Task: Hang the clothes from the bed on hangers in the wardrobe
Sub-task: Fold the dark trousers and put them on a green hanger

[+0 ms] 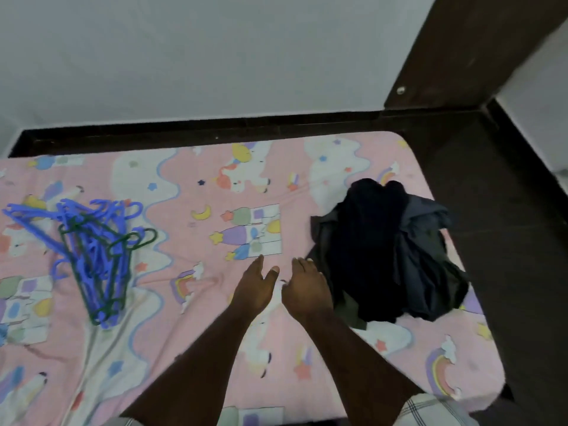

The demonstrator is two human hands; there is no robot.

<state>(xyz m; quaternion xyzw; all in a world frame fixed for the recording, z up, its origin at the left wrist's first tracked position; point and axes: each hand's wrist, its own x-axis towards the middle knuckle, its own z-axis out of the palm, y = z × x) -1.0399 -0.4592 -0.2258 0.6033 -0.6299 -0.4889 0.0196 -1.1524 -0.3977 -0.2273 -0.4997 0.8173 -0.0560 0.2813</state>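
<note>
While both arms reach out over the middle of the bed (184, 318), the left hand (253, 285) and the right hand (304, 289) hover side by side above the pink sheet, close together but not touching. The left hand's fingers (259, 262) lie straight and together, thumb spread to the right, holding nothing. The right hand's fingers (302, 262) are loosely extended and also hold nothing; their tips sit just beside the near-left edge of the pile of dark clothes (387, 259), and whether they touch the cloth cannot be told.

That pile, a heap of black, navy and grey garments with a strip of olive green showing at its near edge, rests on the right side of the bed, near the mattress's right edge. On the left side, well apart from the clothes, lies a tangle of plastic hangers (92, 250): most are blue, a few are dark green, and their hooks point to the right.

The sheet is printed with unicorns, rainbows, castles, stars and moons, and is rumpled near the hangers and below the hands. A dark wooden bed frame (199, 127) runs along the far side against a pale wall (199, 50). To the right, a dark floor (507, 226) borders the mattress, and a dark wooden panel (461, 47) rises at the far right. Checked sleeves (430, 410) show at the near edge of the view. The wardrobe cannot be made out with certainty.
</note>
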